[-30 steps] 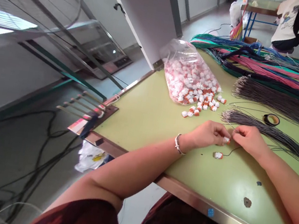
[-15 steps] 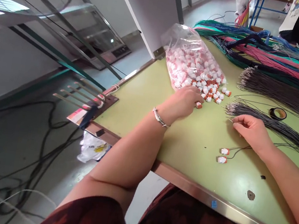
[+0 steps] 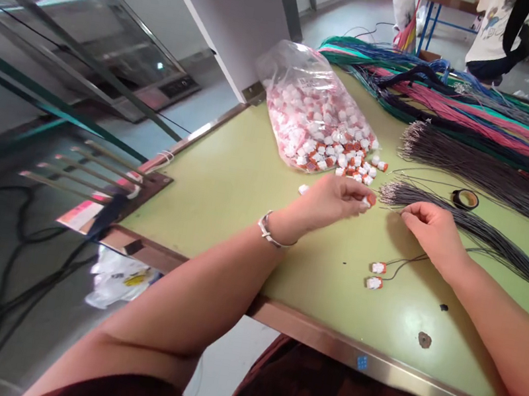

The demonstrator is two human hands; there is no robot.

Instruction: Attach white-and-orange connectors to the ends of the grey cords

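Observation:
My left hand (image 3: 337, 199) pinches a small white and orange connector (image 3: 368, 201) at its fingertips. To its right, my right hand (image 3: 428, 224) has thumb and forefinger pressed together on the end of a thin wire (image 3: 396, 210), most of which the hand hides. The two hands are a short way apart above the green tabletop. Behind them lies a bundle of dark wires (image 3: 472, 221) with metal-tipped ends pointing left. Nearer me, two connectors (image 3: 376, 275) lie on the table with dark wires attached. A clear plastic bag (image 3: 308, 111) spills many loose connectors (image 3: 358, 162) behind my left hand.
A roll of black tape (image 3: 465, 200) lies among the wires. A second dark bundle (image 3: 490, 170) and long coloured wires (image 3: 440, 102) cover the far side. A pronged rack (image 3: 116, 184) stands at the left table edge. Other people stand at the back right.
My left hand has come away from the connector pile toward my right hand, bringing a connector. One loose connector now shows behind its wrist. My right hand keeps its pinch. The view has shifted.

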